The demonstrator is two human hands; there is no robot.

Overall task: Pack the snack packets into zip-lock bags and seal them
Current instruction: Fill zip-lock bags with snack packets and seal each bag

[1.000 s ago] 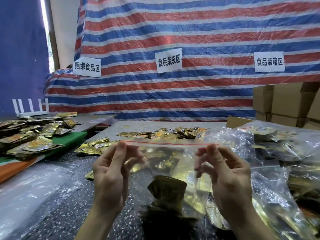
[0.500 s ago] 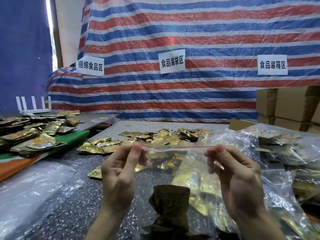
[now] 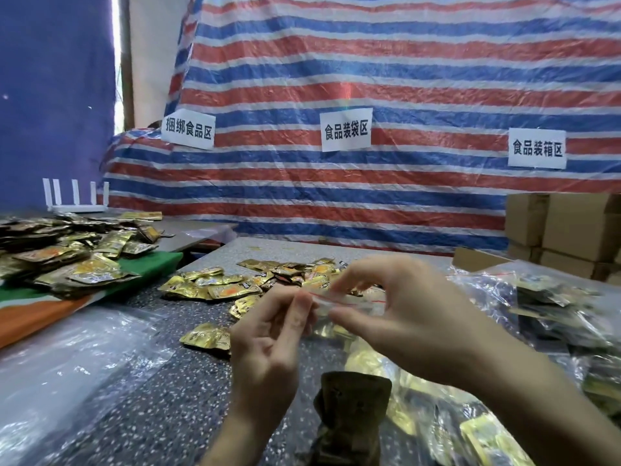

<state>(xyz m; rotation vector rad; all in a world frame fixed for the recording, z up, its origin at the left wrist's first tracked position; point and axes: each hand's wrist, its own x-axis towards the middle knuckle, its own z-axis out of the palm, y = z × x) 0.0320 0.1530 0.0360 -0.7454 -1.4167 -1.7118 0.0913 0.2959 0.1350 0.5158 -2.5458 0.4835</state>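
I hold a clear zip-lock bag point(image 3: 413, 408) with several gold snack packets inside it, upright over the speckled table point(image 3: 168, 398). My left hand point(image 3: 268, 344) pinches the left end of its red-lined zip strip point(image 3: 339, 299) between thumb and forefinger. My right hand point(image 3: 400, 314) pinches the strip just beside it, close to the left hand. Loose gold snack packets point(image 3: 218, 287) lie scattered on the table beyond my hands.
A heap of packets point(image 3: 67, 257) covers a green cloth at the left. Filled zip-lock bags point(image 3: 554, 307) pile up at the right, with cardboard boxes point(image 3: 571, 230) behind them. Empty clear bags point(image 3: 60, 371) lie at the near left. A striped tarp with paper signs hangs behind.
My right hand slid left along the zip strip from the bag's right end to meet my left hand. The bag's top has dropped lower in view.
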